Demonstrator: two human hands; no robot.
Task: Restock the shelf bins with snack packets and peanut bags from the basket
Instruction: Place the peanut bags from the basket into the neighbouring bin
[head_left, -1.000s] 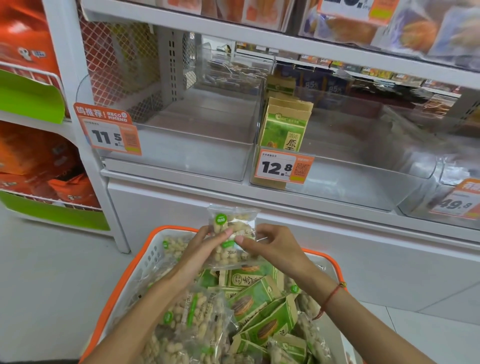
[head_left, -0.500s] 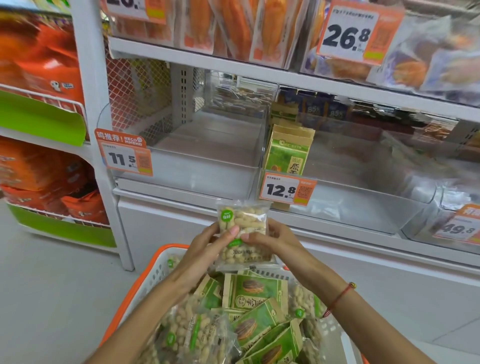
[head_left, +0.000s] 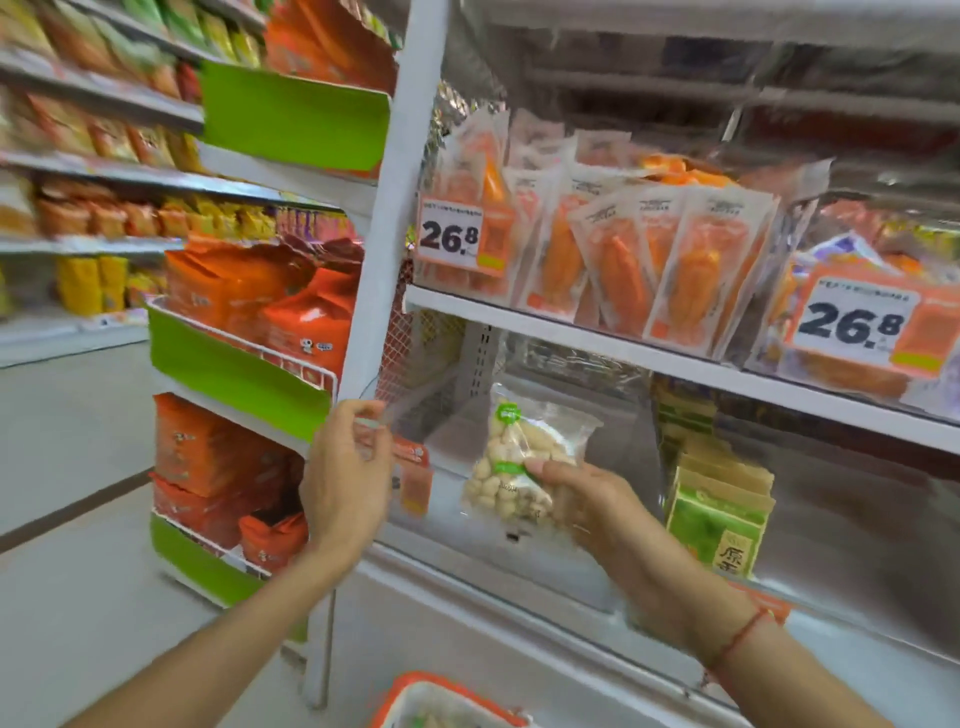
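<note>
Clear plastic, printed with green labels and filled with pale shelled peanuts, makes up the peanut bag (head_left: 522, 462) that is pinched at its lower right edge between the thumb and curled fingers of the right hand (head_left: 597, 512), and it is held upright in front of the transparent acrylic shelf bin (head_left: 457, 415) on the left of the lower shelf. A second ago the same bag was held by both hands low over the orange-rimmed white basket (head_left: 441, 701); since then it has been lifted to shelf height, and the basket is now seen only at the near bottom edge of the view. The left hand (head_left: 345, 467) has been taken off the bag and is raised at the left corner of the bin, its fingers curled at the clear front wall beside the orange price tag (head_left: 413, 480); whether the wall is truly gripped cannot be told through the blur. To the right, green and tan paper snack packets (head_left: 717, 512) are stood in the neighbouring bin, and on the far upper shelf orange dried-fruit pouches (head_left: 623, 260) are ranged behind white price cards (head_left: 451, 234). The change is judged to mean that picking is finished for this bag and placing is in hand: the bag is not yet inside the bin, and it is likely to be set down there next
</note>
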